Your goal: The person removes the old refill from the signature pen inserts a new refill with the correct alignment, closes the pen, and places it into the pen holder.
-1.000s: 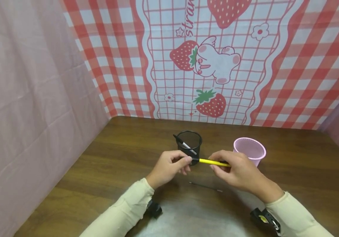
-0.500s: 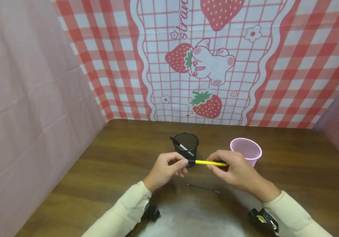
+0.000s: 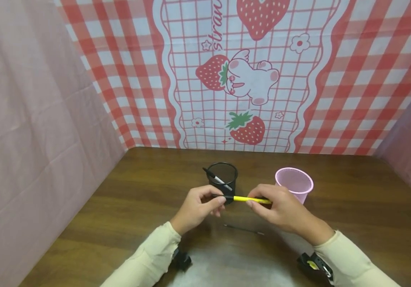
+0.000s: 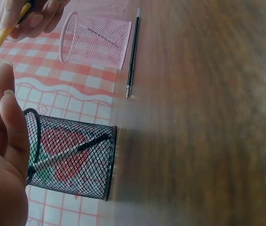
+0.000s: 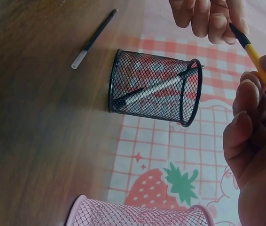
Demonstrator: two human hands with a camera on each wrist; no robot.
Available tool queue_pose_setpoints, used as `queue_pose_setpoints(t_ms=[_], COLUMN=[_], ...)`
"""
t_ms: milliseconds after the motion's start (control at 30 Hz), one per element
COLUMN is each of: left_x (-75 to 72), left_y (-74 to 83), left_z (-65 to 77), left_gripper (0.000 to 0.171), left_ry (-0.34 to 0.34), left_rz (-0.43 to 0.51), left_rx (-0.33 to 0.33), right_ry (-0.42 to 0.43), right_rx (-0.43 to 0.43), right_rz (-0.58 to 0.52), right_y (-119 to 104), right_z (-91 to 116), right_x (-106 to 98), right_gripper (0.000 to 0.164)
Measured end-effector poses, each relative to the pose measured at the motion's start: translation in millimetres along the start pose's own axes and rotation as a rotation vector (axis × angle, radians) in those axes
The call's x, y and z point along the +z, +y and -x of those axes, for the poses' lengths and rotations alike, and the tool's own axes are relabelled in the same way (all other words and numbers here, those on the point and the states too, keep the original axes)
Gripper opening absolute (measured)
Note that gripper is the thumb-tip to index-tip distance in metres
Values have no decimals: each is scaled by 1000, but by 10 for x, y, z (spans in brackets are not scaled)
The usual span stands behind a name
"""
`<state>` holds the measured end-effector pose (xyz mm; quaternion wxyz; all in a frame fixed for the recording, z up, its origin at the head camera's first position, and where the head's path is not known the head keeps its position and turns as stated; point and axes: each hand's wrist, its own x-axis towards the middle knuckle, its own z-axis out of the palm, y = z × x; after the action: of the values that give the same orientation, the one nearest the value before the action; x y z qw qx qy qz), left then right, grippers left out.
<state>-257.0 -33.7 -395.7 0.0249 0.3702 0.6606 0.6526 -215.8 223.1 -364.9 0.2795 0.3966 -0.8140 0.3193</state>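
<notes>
Both hands hold a yellow pen [image 3: 242, 198] with black ends, level above the table. My left hand [image 3: 196, 207] pinches its black tip end between thumb and fingers. On the yellow barrel, near the other end, my right hand [image 3: 286, 211] has its thumb and fingers closed. A black clip shows along the barrel in the right wrist view. Below the hands a thin dark pen refill [image 3: 242, 229] lies on the table, its pale end to the right.
Behind the left hand stands a black mesh pen cup [image 5: 156, 87] with a black-and-white pen [image 3: 217, 178] leaning in it. A pink mesh cup [image 3: 300, 193] stands behind the right hand. Red checked cloth [image 3: 126, 79] hangs at the wooden table's [image 3: 119, 199] back edge.
The head view has shifted slightly, so everything sits a little further left and lower. Both hands keep their hold on the pen; the refill and cups stay in place.
</notes>
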Motion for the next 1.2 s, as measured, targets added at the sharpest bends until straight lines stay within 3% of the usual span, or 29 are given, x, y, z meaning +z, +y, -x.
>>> queue_pose_setpoints(t_ms=[767,1200], left_x=[36,5], left_y=[-7,-18], left_z=[-35,-10], left_gripper=[12,17], left_ry=[21,-23], left_rz=[-4,-5], left_rx=[18,-38], right_ry=[-17,5], right_rx=[23,-11], right_rz=[50,28], right_y=[13,23], right_z=[-9,17], right_x=[-36,-3], right_gripper=[19,22])
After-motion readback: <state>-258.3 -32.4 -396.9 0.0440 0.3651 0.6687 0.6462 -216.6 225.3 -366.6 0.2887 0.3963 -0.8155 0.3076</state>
